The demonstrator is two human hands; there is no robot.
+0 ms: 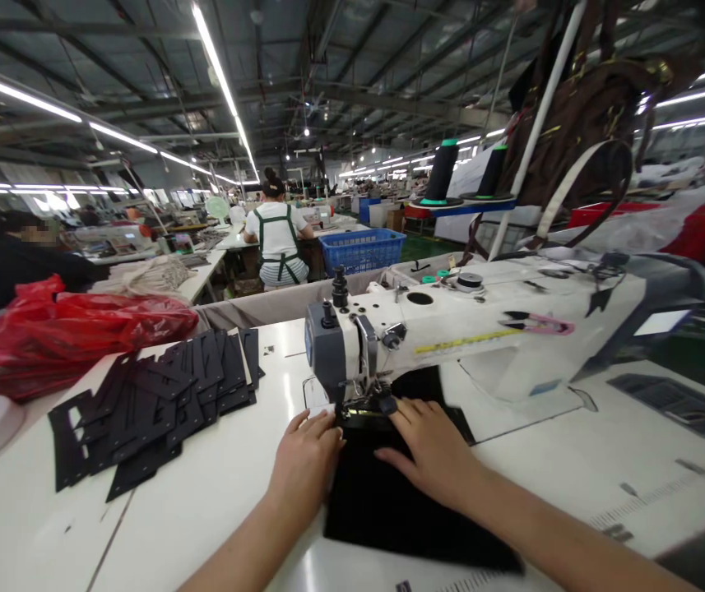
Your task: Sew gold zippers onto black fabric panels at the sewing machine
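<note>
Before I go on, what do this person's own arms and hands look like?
Both forearms are bare, no sleeve or watch in view. The left hand and right hand are ungloved, no rings visible; a small dark piece at a right fingertip may be worn.

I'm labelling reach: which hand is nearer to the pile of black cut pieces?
Left. The left hand is right of the pile of black cut pieces, across some white tabletop; the right hand is farther right, over the black material.

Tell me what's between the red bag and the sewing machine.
A pile of black cut pieces, on the white tabletop; the head view shows it.
</note>
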